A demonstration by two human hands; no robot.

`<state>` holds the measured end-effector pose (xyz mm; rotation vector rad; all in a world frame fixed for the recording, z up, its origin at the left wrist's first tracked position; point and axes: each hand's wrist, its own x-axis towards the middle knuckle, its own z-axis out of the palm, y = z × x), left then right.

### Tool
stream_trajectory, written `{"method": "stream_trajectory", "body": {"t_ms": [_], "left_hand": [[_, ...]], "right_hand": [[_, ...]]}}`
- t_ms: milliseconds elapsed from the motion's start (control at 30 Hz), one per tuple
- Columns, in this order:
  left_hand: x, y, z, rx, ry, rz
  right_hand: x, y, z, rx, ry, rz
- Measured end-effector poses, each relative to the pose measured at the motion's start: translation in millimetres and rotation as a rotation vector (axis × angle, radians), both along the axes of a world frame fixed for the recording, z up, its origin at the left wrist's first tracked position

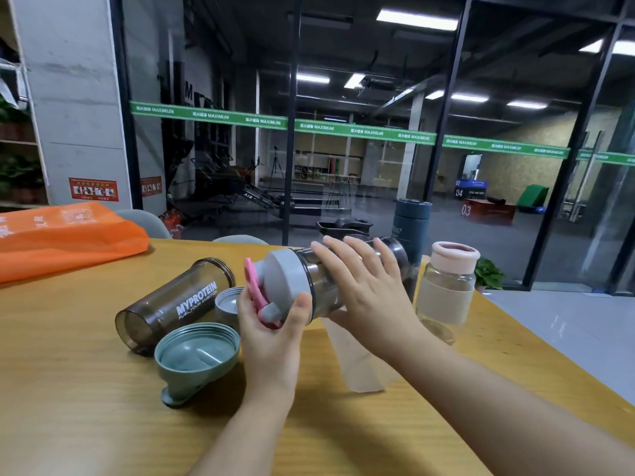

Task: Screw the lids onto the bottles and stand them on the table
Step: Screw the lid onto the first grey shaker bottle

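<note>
I see my left hand (pixel 271 333) gripping the grey lid (pixel 283 281); right of it, my right hand (pixel 364 286) clasps the bottle (pixel 321 283) above the desk (pixel 86 389).

Smoky bottle (pixel 319 286) with grey lid (pixel 285 280), pink flap (pixel 252 286); orange bag (pixel 65 235).
</note>
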<state>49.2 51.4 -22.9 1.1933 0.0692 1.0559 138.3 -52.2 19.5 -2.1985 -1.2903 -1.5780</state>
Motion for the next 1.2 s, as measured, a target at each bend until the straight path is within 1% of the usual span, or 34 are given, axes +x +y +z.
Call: {"method": "stream_trajectory", "body": {"t_ms": [100, 200, 267, 367, 433, 533, 633, 733, 800, 900, 1033, 1200], "left_hand": [[0, 3, -1, -0.011, 0.024, 0.022], [1, 5, -3, -0.037, 0.004, -0.036], [4, 6, -5, -0.104, -0.004, -0.078], [14, 11, -8, -0.260, 0.038, -0.096], [16, 11, -8, -0.277, 0.081, -0.111], [16, 8, -9, -0.254, 0.156, -0.117], [17, 9, -12, -0.239, 0.212, -0.114], [21, 12, -17, -0.222, 0.278, -0.119], [25, 13, -23, -0.196, 0.325, -0.100], [31, 13, -30, -0.103, 0.379, -0.047], [37, 12, -31, -0.047, 0.421, 0.009], [39, 12, -33, 0.023, 0.488, 0.079]], "right_hand": [[0, 5, 10, -0.013, 0.002, 0.035], [-1, 8, 19, -0.045, 0.086, 0.038], [-2, 11, 26, -0.051, 0.158, 0.041], [-6, 17, 40, -0.028, 0.276, 0.091], [-8, 23, 52, -0.001, 0.328, 0.143], [-12, 32, 68, 0.062, 0.489, 0.249], [-14, 44, 77, 0.186, 0.684, 0.346], [-7, 58, 75, 0.334, 0.857, 0.432], [0, 65, 68, 0.398, 0.929, 0.457], [16, 74, 50, 0.427, 0.979, 0.410], [33, 85, 28, 0.432, 1.058, 0.332], [50, 88, 17, 0.432, 1.140, 0.233]]}}
